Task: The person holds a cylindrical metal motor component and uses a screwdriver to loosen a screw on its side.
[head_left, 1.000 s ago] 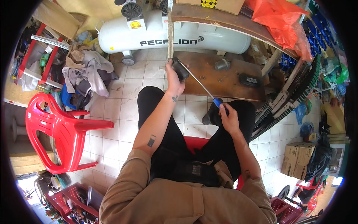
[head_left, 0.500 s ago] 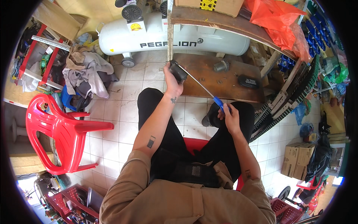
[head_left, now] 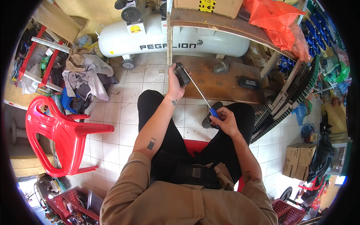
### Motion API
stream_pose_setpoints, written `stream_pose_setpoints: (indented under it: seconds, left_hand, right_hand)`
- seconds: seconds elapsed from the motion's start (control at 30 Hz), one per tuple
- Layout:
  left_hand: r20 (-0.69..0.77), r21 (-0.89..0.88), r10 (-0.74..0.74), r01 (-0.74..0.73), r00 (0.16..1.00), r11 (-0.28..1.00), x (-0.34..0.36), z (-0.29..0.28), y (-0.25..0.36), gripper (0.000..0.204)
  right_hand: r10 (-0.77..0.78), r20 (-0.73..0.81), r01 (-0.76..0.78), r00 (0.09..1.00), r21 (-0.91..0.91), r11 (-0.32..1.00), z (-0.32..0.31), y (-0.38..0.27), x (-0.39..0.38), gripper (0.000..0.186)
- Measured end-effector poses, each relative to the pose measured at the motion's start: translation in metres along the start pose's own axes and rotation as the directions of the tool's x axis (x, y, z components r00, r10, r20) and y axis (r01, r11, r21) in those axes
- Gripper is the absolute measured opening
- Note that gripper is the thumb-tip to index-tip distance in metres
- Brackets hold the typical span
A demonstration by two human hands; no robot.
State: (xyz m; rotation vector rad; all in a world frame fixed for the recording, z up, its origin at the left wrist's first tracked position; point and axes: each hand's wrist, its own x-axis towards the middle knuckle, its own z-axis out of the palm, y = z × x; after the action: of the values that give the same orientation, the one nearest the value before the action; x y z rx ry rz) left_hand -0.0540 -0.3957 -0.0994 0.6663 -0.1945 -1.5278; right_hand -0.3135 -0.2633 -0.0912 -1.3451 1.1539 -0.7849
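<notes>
My left hand is wrapped around a dark, roughly cylindrical part, held up near the low table's left edge. In my right hand is a long screwdriver with a blue handle, gripped by the fingers above my right thigh. Its thin metal shaft slants up and left to the side of the dark part; whether the tip touches it I cannot tell. On the brown wooden table lie a grey metal cylindrical piece, a black oval piece and several small bits.
Beyond the table stands a white air compressor tank. A shelf carries a cardboard box and an orange-red plastic bag. To the left are a red plastic chair and a heap of cloth; cartons sit at right.
My right hand has moved left and slightly nearer to me, with the screwdriver now at a steeper slant. The dark part in my left hand has tilted a little and come slightly nearer.
</notes>
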Motion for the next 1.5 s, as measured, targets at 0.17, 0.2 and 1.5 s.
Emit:
stream_pose_setpoints:
  seconds: [0.17,0.2,1.5]
  left_hand:
    - [-0.038,0.054,0.020,-0.018,0.999,0.998,0.001,-0.001,-0.001,0.040]
    - [-0.040,0.061,0.016,-0.013,0.999,0.998,0.001,-0.002,-0.001,0.040]
    - [-0.079,0.139,-0.115,0.125,0.990,0.982,-0.003,-0.001,-0.011,0.037]
  right_hand:
    - [0.175,0.108,-0.187,0.979,0.108,0.976,0.001,-0.008,0.003,0.025]
    - [0.181,0.118,-0.189,0.976,0.055,0.980,0.000,-0.005,0.003,0.028]
    - [0.259,0.097,-0.272,0.961,0.149,0.951,0.000,-0.010,0.005,0.039]
